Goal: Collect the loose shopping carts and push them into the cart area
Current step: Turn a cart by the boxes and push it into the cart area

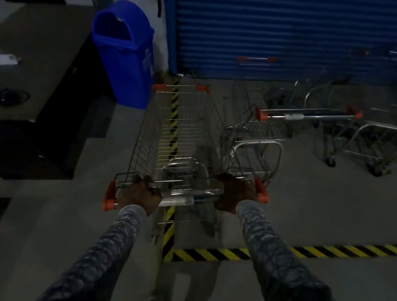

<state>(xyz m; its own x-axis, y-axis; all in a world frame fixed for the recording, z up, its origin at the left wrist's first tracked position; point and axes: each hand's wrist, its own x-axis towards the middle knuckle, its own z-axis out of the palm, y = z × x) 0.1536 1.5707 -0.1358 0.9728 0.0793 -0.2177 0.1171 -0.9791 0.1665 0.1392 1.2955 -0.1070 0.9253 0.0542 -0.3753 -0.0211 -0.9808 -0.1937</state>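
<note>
A wire shopping cart [182, 127] with orange corner caps stands in front of me, over a yellow-black floor stripe. My left hand [141, 194] grips the left part of its handle bar [185, 199]. My right hand [236, 194] grips the right part, next to the orange end cap. A second cart [307, 114] with an orange-capped handle stands just right of it. Several more carts [376, 144] are parked further right, in front of the blue roller shutter [285, 30].
A blue waste bin [124, 53] stands at the left front of the cart. A dark counter [34, 56] with small items fills the left side. Yellow-black tape [293, 250] marks the floor area edge. The scene is dim.
</note>
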